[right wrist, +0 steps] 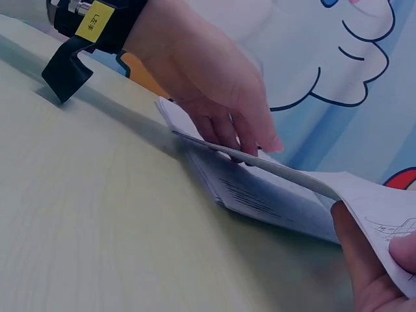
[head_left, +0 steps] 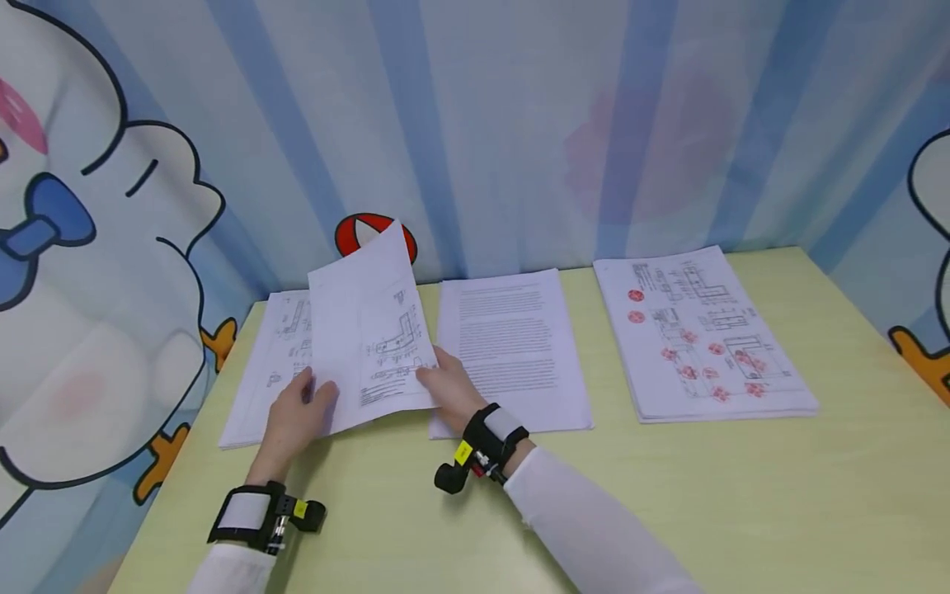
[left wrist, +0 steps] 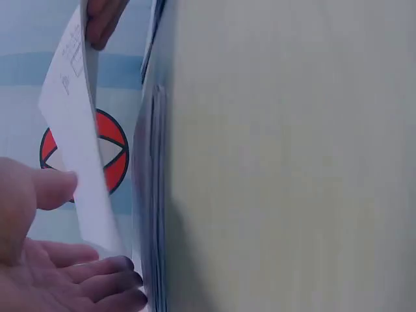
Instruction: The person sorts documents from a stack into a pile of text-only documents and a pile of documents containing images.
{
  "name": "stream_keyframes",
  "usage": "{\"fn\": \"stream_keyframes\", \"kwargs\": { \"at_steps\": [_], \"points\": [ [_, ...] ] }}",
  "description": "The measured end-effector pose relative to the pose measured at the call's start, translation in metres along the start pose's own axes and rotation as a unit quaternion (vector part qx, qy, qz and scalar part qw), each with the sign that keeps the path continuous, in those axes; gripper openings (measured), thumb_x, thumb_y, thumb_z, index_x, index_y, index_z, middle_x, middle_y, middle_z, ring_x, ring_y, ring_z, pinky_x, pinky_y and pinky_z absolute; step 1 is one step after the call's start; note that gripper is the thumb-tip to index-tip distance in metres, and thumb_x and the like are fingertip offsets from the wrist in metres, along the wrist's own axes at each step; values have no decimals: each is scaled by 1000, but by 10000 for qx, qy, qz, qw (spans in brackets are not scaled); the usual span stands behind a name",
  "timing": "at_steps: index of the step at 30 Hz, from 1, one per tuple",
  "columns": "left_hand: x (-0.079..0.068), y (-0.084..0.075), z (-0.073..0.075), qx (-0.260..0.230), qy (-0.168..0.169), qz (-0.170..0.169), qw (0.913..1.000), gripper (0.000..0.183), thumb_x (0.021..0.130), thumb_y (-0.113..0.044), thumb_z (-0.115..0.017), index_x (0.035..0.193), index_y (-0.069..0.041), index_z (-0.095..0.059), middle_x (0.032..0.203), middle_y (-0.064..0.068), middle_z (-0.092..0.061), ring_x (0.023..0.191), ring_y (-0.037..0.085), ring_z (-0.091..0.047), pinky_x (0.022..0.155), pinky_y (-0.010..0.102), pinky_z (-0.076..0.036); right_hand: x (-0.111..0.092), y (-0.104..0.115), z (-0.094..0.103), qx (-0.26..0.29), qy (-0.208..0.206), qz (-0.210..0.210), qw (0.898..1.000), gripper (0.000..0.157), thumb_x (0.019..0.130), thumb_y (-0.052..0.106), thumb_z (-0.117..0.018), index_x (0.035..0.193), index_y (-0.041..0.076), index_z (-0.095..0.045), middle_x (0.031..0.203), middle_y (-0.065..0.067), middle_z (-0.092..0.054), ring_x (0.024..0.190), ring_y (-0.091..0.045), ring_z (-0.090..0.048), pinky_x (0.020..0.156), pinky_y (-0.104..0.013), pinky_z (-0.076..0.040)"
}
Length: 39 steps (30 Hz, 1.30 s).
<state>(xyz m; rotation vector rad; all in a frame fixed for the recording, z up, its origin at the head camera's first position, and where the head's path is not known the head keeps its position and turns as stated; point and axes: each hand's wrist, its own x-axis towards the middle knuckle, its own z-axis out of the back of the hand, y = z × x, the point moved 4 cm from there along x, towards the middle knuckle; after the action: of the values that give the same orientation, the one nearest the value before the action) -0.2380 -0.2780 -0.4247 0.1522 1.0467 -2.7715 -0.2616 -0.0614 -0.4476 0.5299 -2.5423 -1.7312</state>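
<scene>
A white printed sheet [head_left: 371,322] with line drawings is raised and tilted above the left paper stack [head_left: 256,392]. My right hand [head_left: 454,392] pinches its lower right edge, with the thumb on the printed face and fingers behind, as the right wrist view shows [right wrist: 370,279]. At the lower left edge is my left hand [head_left: 293,417]. In the left wrist view its thumb [left wrist: 55,188] stands apart from its loosely extended fingers [left wrist: 97,279], with the sheet's edge between them. Whether more than one sheet is lifted, I cannot tell.
A stack of text pages [head_left: 512,346] lies in the middle, close to my right hand. Farther right sits another stack [head_left: 698,338] with drawings and red stamps. All rest on a pale yellow table [head_left: 742,503], with a cartoon-printed curtain [head_left: 490,124] behind it.
</scene>
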Motion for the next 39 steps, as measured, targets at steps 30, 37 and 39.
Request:
{"fn": "stream_keyframes", "kwargs": {
  "at_steps": [30,37,39],
  "points": [
    [-14,-175,-121,-3580,1388,-1380,9130,44,98,-22,-38,141,-18,-27,138,-3,-38,123,10,-34,108,39,-25,-97,115,205,-2420,-963,747,9626,48,95,28,-47,140,19,-34,126,-11,-54,102,-22,-58,79,-33,-50],
    [-23,-208,-158,-3583,1822,-1437,9043,40,95,-15,-43,134,-20,-37,116,4,-58,100,16,-55,86,36,-46,-121,137,250,-3116,-1452,410,9382,53,95,37,-44,142,17,-30,131,-11,-49,106,-21,-54,84,-34,-43],
    [-25,-217,-168,-3613,1894,-1401,9022,39,94,-15,-46,132,-21,-38,109,7,-61,93,18,-59,77,35,-49,-129,144,260,-3244,-1469,273,9340,54,96,37,-41,143,16,-26,132,-13,-46,106,-23,-53,83,-36,-41]
  ]
}}
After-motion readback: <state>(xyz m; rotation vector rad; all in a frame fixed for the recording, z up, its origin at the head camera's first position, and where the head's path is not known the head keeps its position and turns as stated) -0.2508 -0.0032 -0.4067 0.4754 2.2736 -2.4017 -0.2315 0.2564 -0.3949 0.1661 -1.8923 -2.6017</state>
